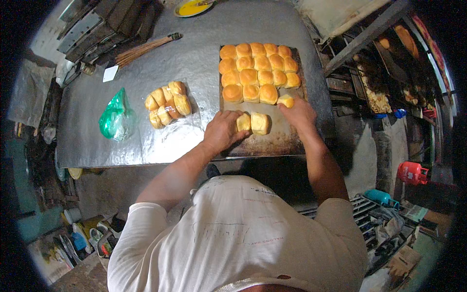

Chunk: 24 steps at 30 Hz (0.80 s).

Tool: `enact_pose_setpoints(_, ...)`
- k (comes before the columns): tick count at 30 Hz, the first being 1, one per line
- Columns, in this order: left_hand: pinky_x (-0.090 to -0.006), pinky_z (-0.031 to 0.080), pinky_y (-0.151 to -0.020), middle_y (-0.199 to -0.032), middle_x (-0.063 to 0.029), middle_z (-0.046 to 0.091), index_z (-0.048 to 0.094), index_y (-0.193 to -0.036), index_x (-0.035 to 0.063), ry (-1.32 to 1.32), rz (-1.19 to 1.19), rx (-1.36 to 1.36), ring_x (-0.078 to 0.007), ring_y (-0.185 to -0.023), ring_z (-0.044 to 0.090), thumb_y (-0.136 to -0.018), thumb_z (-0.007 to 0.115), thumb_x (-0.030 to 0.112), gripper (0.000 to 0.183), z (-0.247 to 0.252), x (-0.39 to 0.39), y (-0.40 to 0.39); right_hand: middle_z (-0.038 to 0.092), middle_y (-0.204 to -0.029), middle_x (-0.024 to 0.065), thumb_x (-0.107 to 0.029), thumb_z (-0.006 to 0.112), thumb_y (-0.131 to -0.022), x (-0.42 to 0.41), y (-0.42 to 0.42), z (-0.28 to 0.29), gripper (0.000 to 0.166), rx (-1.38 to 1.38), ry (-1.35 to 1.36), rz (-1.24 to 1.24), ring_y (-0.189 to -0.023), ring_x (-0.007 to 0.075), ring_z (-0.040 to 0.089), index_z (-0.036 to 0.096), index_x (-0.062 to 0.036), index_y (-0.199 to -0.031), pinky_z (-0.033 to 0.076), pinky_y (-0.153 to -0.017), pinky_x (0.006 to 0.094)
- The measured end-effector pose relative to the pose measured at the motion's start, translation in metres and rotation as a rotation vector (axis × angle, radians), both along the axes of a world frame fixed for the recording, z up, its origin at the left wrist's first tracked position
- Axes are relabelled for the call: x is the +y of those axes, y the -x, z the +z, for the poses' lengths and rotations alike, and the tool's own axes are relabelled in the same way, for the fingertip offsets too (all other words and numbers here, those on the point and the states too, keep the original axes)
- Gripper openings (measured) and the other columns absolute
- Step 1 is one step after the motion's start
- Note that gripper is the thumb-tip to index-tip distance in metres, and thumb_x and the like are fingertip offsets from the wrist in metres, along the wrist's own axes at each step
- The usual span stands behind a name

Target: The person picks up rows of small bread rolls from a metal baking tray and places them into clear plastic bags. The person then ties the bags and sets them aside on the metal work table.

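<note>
A dark baking tray (pixel 288 144) lies at the table's front edge, its back part covered by rows of joined golden bread rolls (pixel 249 76). My left hand (pixel 223 130) is at the tray's left side, its fingers and thumb around a pale-sided roll (pixel 243 122). Touching that roll's right side is another loose roll (pixel 259 123). At the tray's right, my right hand (pixel 300 112) grips a roll (pixel 286 100) just in front of the joined rows. To the left, several rolls sit in a clear plastic bag (pixel 168 104).
On the metal table (pixel 146 62) lie green and clear plastic bags (pixel 116 116), a stick whisk broom (pixel 146 49) and a white scraper-like card (pixel 110 73). A bowl of yellow liquid (pixel 191 7) with a brush stands at the back. Trays on a rack (pixel 375 87) are at right.
</note>
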State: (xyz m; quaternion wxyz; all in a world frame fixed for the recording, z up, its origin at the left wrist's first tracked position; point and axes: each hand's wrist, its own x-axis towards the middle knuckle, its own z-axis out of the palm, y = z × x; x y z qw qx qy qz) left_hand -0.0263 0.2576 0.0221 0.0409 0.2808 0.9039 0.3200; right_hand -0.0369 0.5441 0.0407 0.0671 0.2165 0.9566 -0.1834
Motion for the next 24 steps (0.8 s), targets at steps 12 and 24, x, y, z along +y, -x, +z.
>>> enact_pose_setpoints(12,-0.0468,0.05,-0.096,-0.117,-0.0197,0.068,0.063,-0.127,0.0054,-0.013,-0.059,-0.003,-0.0408,-0.112,0.062,-0.081,0.084,0.04,0.062,-0.014,-0.014,0.013,0.058,-0.134,0.0134,-0.038,0.079,-0.084,-0.102,-0.053,-0.016,0.049,0.488,0.325,0.398,-0.132,0.035,0.047,0.069,-0.0083,-0.121,0.034,-0.111,0.0508)
enact_pose_setpoints(24,-0.0482,0.053,-0.091,-0.115,-0.0162,0.067,0.062,-0.129,0.0085,0.07,-0.033,-0.019,-0.0395,-0.106,0.062,-0.081,0.083,0.032,0.058,0.013,-0.035,0.009,0.055,-0.14,0.0104,-0.028,0.079,-0.073,-0.106,-0.054,-0.005,0.049,0.445,0.097,0.534,-0.138,0.0337,0.04,0.07,-0.0124,-0.119,0.025,-0.114,0.0554)
